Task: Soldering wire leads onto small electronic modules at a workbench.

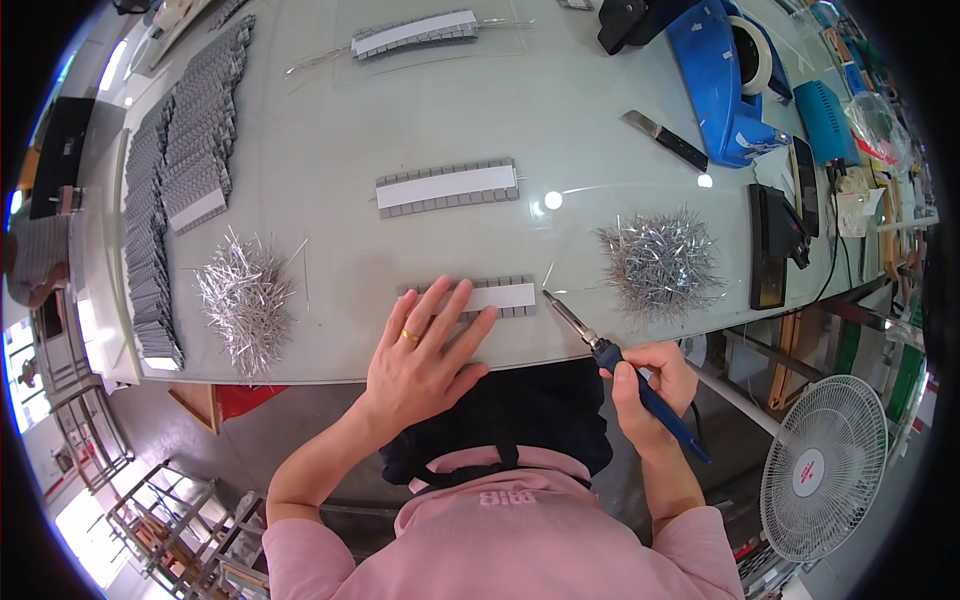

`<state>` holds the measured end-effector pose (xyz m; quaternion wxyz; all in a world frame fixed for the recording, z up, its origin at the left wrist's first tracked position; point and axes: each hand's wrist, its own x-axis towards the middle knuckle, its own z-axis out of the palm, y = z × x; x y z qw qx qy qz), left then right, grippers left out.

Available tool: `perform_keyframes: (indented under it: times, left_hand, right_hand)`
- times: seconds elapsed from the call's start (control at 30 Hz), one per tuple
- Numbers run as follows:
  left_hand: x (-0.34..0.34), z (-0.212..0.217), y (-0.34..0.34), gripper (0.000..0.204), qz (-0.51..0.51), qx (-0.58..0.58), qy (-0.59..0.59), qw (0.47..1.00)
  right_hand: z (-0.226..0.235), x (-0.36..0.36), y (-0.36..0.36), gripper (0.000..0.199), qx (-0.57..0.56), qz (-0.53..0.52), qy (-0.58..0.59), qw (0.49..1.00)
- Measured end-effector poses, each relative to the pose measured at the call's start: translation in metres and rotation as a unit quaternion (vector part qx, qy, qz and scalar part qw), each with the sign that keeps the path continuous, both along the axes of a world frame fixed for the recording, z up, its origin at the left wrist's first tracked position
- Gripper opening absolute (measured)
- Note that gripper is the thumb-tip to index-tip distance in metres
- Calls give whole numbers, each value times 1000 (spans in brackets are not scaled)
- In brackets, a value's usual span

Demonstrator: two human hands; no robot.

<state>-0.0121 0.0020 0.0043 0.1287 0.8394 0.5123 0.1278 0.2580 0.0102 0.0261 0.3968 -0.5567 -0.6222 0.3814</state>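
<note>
My left hand (415,365) lies with fingers spread over a grey segmented strip with a white band (506,295), covering its left part and pressing it to the table. In my right hand (652,388) is a dark blue soldering iron (607,356), held like a pen. Its tip points at the strip's right end, just beside it; whether they touch I cannot tell. A thin silver wire piece (548,274) rests near that tip. Farther up the table lies a similar banded strip (447,188) with short wires at both ends.
Heaps of cut silver wires lie left (245,305) and right (660,262). Stacked grey strips (195,130) fill the far left. Another strip (415,35) lies at the back. At right are a knife (665,140), a blue tape dispenser (715,90), a black stand (768,245) and a fan (825,468).
</note>
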Motion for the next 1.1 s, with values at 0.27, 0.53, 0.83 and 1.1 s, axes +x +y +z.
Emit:
perform_keyframes:
  times: [0.27,0.53,0.83,1.1]
  left_hand:
    - [0,-1,1,58,-2,-2,-1,1000]
    - [-4,2,-5,65,15,3,18,1000]
    - [-47,10,-12,59,294,92,78,948]
    - [-66,3,-5,53,334,109,131,927]
  right_hand:
    - [7,0,7,18,83,50,-82,992]
    - [23,-16,18,22,204,134,-168,955]
    - [-1,18,-5,22,54,1,14,998]
    - [-1,-9,5,19,85,68,-8,994]
